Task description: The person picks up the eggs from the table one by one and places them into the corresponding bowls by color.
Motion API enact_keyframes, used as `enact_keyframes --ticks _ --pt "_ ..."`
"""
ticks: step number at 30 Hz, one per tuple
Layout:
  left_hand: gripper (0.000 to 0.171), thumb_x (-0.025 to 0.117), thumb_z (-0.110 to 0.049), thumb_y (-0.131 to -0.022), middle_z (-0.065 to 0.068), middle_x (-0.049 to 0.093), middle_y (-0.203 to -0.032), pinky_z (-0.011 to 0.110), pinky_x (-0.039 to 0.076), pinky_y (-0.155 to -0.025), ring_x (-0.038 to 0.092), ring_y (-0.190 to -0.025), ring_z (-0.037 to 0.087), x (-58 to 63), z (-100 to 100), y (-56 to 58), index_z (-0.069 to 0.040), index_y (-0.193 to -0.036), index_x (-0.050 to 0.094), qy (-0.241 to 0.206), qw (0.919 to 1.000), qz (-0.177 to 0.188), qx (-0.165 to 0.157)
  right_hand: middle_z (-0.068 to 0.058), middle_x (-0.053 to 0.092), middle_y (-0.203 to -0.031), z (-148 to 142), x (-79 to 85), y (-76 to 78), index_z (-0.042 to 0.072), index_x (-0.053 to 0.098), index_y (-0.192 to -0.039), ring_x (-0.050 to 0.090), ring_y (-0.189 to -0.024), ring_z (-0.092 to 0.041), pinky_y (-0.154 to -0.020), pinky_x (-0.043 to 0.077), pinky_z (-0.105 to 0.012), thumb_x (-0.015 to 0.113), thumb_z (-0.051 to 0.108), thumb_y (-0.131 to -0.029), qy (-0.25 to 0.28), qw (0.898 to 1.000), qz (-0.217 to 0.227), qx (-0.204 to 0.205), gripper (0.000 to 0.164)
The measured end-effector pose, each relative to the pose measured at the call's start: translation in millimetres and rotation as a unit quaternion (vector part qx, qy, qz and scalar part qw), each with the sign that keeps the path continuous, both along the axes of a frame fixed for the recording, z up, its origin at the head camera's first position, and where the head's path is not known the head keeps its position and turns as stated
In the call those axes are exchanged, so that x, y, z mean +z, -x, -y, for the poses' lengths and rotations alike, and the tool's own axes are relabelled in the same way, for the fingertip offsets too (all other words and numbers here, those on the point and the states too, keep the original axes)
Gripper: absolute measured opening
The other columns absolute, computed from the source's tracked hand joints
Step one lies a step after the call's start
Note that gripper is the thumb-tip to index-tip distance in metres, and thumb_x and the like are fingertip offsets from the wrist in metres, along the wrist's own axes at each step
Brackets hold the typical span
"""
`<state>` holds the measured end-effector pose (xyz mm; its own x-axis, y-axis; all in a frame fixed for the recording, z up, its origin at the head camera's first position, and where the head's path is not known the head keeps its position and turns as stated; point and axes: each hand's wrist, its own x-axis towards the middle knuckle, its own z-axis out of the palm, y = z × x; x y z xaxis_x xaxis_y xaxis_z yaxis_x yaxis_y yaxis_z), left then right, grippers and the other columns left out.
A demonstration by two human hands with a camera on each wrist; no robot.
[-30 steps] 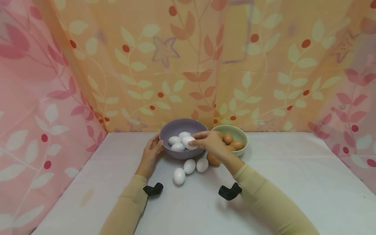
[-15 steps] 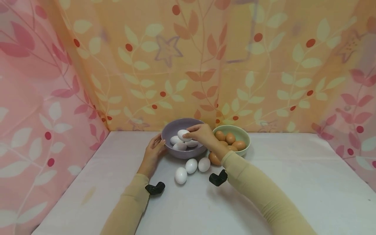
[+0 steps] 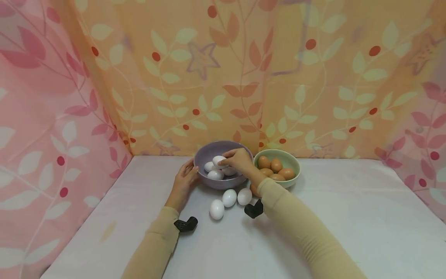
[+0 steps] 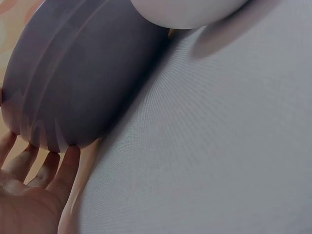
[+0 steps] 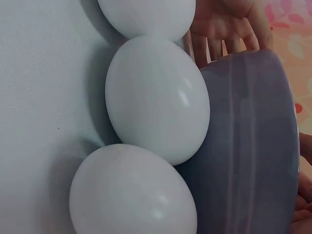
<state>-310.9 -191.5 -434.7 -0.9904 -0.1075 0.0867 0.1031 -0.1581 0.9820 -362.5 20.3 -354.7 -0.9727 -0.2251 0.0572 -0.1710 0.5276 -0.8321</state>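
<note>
A purple bowl (image 3: 223,183) with several white eggs (image 3: 215,175) in it stands at the back of the table. My right hand (image 3: 241,161) reaches over its right side and pinches a white egg (image 3: 219,161) between thumb and fingers, over the other eggs. At the bowl's left side my left hand (image 3: 184,181) rests its extended fingers (image 4: 66,170) on the outer wall. In front of the bowl lie three pale eggs on the table: a white egg (image 3: 217,209), a second white egg (image 5: 157,100) and a slightly pinkish egg (image 5: 131,192).
A light green bowl (image 3: 295,176) holding several brown eggs (image 3: 277,165) stands right of the purple bowl. One brown egg (image 3: 254,189) lies in front of it, partly behind the right wrist. White cloth covers the table (image 3: 146,193); patterned curtains (image 3: 156,97) hang behind.
My right hand has carried the pinched egg further in over the bowl's eggs, then stayed nearly still there. The left hand keeps its place on the bowl. The view has shifted slightly.
</note>
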Motion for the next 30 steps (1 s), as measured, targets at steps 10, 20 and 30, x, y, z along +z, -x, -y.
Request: enact_keyframes --ticks 10,20,30 --pt "0.055 0.058 -0.021 -0.101 0.01 0.038 -0.158 0.021 0.05 -0.095 0.042 -0.141 0.022 1.7 -1 -1.1 -0.012 -0.152 0.038 -0.011 0.9999 0.002 -0.001 -0.009 0.076 -0.109 2 -8.6 6.6 0.006 0.076 -0.111 0.068 -0.106 -0.02 -0.089 0.055 -0.028 0.086 0.02 -0.077 -0.007 1.0 -0.004 0.021 0.039" --pt "0.056 0.059 -0.022 -0.101 0.01 0.037 -0.159 0.036 0.043 -0.108 0.04 -0.142 0.021 1.7 -1 1.9 -0.012 -0.152 0.038 -0.014 0.9999 0.003 -0.002 -0.01 0.077 -0.104 5 -11.6 7.2 0.004 0.077 -0.107 0.068 -0.105 -0.023 -0.093 0.054 -0.034 0.089 0.018 -0.073 -0.056 0.998 -0.027 0.029 0.039" --pt "0.055 0.058 -0.021 -0.102 0.01 0.037 -0.159 0.024 0.048 -0.099 0.04 -0.142 0.021 1.0 -1 2.5 -0.011 -0.152 0.037 -0.014 0.9999 0.004 -0.001 -0.007 0.077 -0.105 7 -12.0 6.8 0.005 0.078 -0.106 0.065 -0.114 -0.025 -0.101 0.051 -0.035 0.089 0.018 -0.072 -0.109 0.993 -0.027 0.026 0.037"
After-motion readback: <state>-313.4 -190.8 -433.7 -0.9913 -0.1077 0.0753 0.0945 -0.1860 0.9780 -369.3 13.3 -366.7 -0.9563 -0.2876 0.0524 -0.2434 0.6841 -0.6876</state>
